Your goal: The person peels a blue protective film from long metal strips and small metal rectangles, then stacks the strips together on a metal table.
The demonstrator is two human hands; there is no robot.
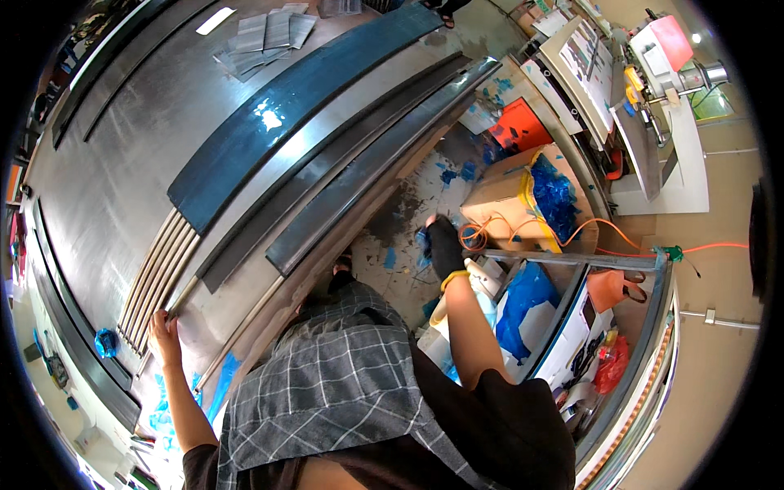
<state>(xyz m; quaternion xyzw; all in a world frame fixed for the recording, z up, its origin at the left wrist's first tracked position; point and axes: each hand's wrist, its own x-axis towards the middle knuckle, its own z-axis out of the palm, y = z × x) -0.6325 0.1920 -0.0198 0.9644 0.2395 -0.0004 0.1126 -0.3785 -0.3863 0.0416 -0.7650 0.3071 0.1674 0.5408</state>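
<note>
My left hand (164,341) is at the near left of the metal table, thumb and fingers closed around a thin metal rod (185,292). The rod runs up to the end of a long dark metal strip (245,245). Just beyond lie several similar parallel rods (155,273), their far ends meeting a wide blue-filmed metal strip (269,122). A narrower dark strip (359,188) lies along the near table edge, with another rod (241,331) at its end. My right hand (446,245), in a black glove with a yellow band at the wrist, hangs beside the table; its fingers are hard to make out.
A cardboard box (510,192) of blue film scraps stands on the floor at right, beside an orange hose (621,233). A metal-framed shelf (572,261) holds bags and sheets. Small metal plates (273,31) lie on the far table. Crumpled blue film (219,388) lies near my left forearm.
</note>
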